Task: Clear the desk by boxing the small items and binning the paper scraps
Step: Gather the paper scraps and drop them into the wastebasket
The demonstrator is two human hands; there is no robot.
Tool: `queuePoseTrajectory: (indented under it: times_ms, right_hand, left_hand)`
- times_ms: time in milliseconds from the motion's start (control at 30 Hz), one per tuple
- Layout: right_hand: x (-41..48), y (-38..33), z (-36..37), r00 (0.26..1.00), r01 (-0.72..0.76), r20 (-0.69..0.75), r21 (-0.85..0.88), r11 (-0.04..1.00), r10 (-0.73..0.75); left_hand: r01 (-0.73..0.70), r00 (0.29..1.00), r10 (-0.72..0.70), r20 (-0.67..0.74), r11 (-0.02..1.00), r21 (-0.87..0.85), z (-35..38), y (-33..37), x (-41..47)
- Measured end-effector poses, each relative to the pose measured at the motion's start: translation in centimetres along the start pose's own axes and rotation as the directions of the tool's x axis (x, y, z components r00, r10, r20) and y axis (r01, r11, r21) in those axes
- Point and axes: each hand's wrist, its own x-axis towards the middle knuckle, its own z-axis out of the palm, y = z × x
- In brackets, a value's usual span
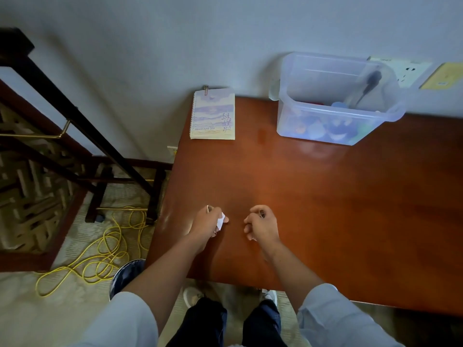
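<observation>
Paper scraps (221,221) sit gripped in the curled left hand (206,221) above the desk (325,196); right hand (261,224) curls too, contents unclear

You face a plain pale wall (175,33) with a white socket plate (408,71) and a yellow card (443,76) at its right. The glossy reddish-brown counter (325,209) stands against it. To your left, a dark wooden frame (82,126) stands on pale carpet (25,321), with a yellow cable (107,251) coiled beside it.
</observation>
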Motion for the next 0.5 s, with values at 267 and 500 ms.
queuePoseTrajectory:
  times_ms: [267,500]
  right_hand:
    - [0.1,0.5,1.9,0.993,-0.034,0.113,-0.072,0.997,0.042]
    - [0.0,0.5,2.4,0.970,0.239,0.180,-0.593,0.769,-0.163]
  left_hand:
    - [0.118,0.989,-0.138,-0.053,0.952,-0.282,-1.2,-0.3,-0.5]
    - [0.118,0.989,-0.144,-0.045,0.923,-0.367,-1.9,-0.8,-2.0]
